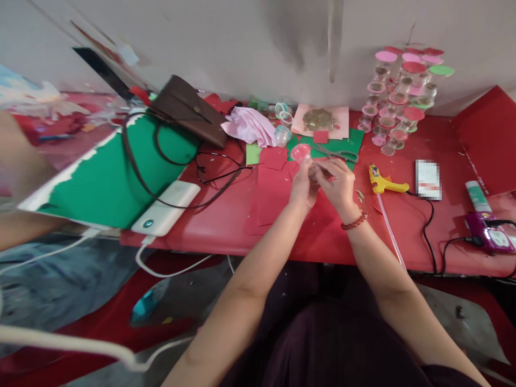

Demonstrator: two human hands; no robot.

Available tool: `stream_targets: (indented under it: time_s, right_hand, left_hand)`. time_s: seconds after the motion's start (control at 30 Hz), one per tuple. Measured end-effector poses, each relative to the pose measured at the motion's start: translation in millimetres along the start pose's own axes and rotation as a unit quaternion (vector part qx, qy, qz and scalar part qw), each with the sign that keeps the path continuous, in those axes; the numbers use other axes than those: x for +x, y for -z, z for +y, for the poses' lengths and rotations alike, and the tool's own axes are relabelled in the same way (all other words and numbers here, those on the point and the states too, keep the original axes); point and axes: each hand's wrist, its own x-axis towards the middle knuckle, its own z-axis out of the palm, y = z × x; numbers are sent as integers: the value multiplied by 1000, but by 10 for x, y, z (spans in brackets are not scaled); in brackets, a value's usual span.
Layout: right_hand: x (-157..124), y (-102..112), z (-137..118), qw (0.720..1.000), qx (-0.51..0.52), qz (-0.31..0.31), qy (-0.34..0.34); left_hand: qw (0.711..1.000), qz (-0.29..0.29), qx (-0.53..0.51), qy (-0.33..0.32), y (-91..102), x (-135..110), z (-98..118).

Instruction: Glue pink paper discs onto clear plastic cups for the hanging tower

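My left hand (303, 187) is closed around a small clear plastic cup (301, 153) with a pinkish-red round face. Close beside it, my right hand (337, 181) has its fingers pinched together against the left fingertips. Whatever is in that pinch is too small or hidden to make out. Just beyond my hands lie grey scissors (338, 153) on a green sheet (355, 141). Red paper sheets (274, 193) are spread under and left of my hands. To the right rests a yellow hot glue gun (387, 183) with a clear glue stick in it.
A tower of small plastic cups with coloured discs (397, 102) stands at the back right. Leftward are a brown bag (189, 110), a white power bank (167, 207) and a green board (108, 172). Another person's arm (16, 161) shows at the left edge. Cords hang over the table's front.
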Motion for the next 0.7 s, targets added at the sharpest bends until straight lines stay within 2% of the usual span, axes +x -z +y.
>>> stream_targets:
  time_s: [0.23, 0.5, 0.7]
  right_hand:
    - [12, 27, -1, 1000, -1, 4, -3]
    - [-22, -5, 59, 999, -52, 9, -12]
    - [-4, -2, 51, 998, -49, 31, -37]
  left_hand:
    - [999, 40, 8, 15, -77, -36, 42]
    - [1000, 17, 14, -10, -50, -37, -43]
    - [999, 36, 22, 8, -98, -66, -14]
